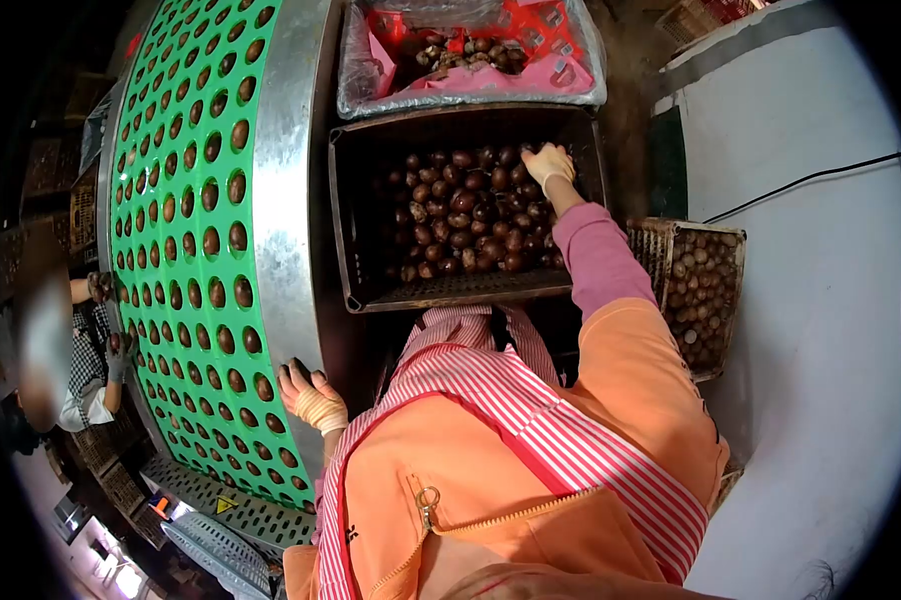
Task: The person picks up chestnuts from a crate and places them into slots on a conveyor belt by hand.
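Note:
My right hand [549,166], in a pale glove that leaves the fingertips bare, reaches into the far right corner of a dark plastic crate [343,240]. Its fingers curl down onto the pile of dark-brown round fruit [466,205], which look like passion fruit; the fingertips are partly hidden. At the metal edge of a green conveyor [196,290] is my left hand [313,400], gloved the same way. Its fingers are closed around a dark fruit [320,380]. Brown fruit [238,236] sit singly in the conveyor's rows of round holes.
Beyond the crate stands a plastic-lined box [471,97] with red paper and some fruit inside. On the right, a smaller crate [739,300] holds paler brown fruit beside a white wall [821,330]. Another person's gloved hands [119,352] are at the conveyor's far side.

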Available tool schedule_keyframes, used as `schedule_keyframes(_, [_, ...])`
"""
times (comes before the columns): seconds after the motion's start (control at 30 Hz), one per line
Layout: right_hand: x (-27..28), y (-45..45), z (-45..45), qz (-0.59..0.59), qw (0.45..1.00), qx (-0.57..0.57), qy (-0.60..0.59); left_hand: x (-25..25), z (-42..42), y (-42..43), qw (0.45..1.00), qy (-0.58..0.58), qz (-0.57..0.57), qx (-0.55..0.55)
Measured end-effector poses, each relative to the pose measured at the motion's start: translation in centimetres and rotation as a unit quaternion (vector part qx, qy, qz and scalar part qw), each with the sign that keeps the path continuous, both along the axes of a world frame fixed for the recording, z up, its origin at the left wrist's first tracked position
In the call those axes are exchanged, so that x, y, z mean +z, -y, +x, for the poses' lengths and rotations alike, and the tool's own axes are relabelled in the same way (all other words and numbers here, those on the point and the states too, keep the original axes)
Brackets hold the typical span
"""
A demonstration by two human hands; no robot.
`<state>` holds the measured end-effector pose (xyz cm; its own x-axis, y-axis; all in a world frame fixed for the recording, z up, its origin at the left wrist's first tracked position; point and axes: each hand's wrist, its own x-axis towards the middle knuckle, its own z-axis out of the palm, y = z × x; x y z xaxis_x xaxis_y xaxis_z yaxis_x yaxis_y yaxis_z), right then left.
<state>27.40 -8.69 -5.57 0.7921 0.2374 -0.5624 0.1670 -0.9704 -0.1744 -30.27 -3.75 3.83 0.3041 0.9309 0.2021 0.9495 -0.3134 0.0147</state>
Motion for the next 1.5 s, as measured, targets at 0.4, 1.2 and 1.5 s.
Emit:
schedule_keyframes(0.4, [-2.4, 0.0, -0.7, 0.099, 0.983, 0.040, -0.152, 3.3, 8.6, -3.9, 0.934, 0.330, -0.082, -0.105])
schedule_keyframes(1.2, [-1.5, -2.8, -4.0, 0.300, 0.863, -0.246, -0.324, -14.2, 42.0, -14.8, 0.848, -0.063, -0.437, -0.293])
schedule_keyframes(1.5, [-3.8, -2.3, -2.6, 0.339, 0.812, -0.290, -0.376, -12.6, 45.6, -14.7, 0.812, -0.177, -0.504, -0.236])
